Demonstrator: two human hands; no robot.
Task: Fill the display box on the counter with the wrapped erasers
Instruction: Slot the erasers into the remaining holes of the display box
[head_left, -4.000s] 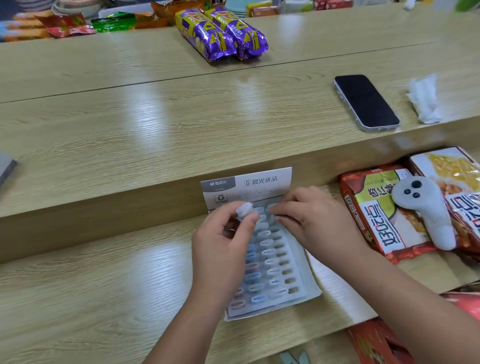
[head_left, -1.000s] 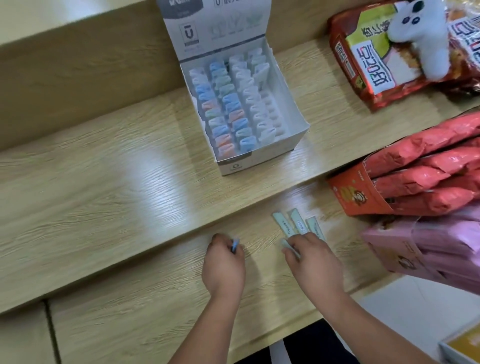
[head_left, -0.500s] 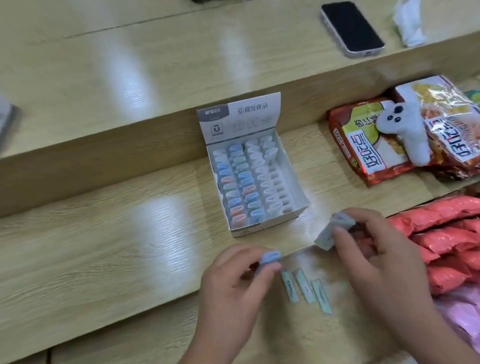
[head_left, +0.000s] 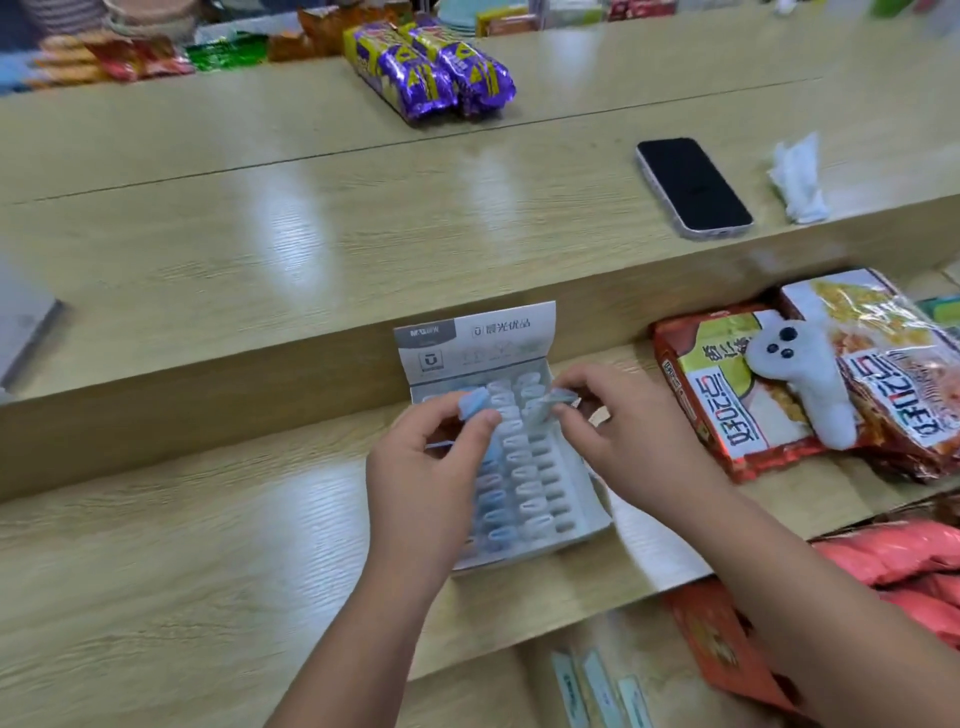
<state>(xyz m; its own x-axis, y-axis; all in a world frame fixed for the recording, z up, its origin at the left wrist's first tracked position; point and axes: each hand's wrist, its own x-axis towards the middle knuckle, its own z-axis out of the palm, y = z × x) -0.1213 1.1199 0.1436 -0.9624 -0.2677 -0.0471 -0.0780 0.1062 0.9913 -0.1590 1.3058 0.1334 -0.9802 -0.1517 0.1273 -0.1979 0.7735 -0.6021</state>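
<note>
A white display box with an upright printed lid stands on the lower counter shelf, its rows packed with wrapped erasers in pale blue, pink and white. My left hand hovers over the box's left side and pinches a blue wrapped eraser between thumb and fingers. My right hand is over the box's top right corner and pinches a pale wrapped eraser. Three more wrapped erasers lie on the lowest shelf, near the bottom edge.
Instant-noodle packs with a white plush toy lie right of the box. Red snack packs fill the lower right. On the upper counter sit a phone, a crumpled tissue and purple snack packs.
Both hands lifted an eraser each from the lowest shelf and carried them up over the display box. The camera tilted up, bringing the upper counter back into view.
</note>
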